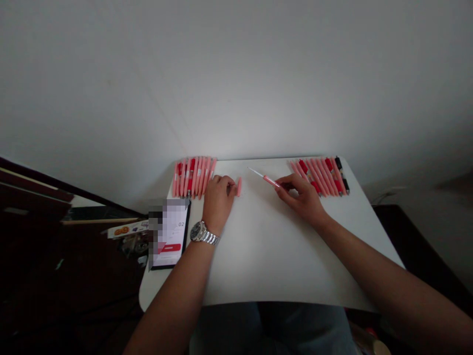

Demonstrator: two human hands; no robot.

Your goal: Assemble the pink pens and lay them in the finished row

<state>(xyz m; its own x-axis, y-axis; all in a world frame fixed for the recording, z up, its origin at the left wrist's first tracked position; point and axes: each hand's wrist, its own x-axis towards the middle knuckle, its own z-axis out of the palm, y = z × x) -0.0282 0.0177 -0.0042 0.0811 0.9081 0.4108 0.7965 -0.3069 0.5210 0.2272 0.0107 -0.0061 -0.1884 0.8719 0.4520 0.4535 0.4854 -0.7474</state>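
Note:
My right hand point(301, 199) pinches a pink pen point(271, 181) whose front is off. The thin pale refill sticks out bare from it, pointing up and to the left. Across from it, my left hand point(219, 197), with a metal-band watch on the wrist, has its fingers curled together at a short pink pen barrel point(239, 186). The fingertips seem to grip this piece just above the white table point(266, 246), though their far side is hidden. A gap separates the barrel from the refill tip.
A row of pink and red pens point(194, 177) lies at the table's back left. Another row of pens point(320, 176), with a black one point(342, 176) at its end, lies back right. A phone point(170, 236) rests at the left edge. Behind stands a wall point(236, 88).

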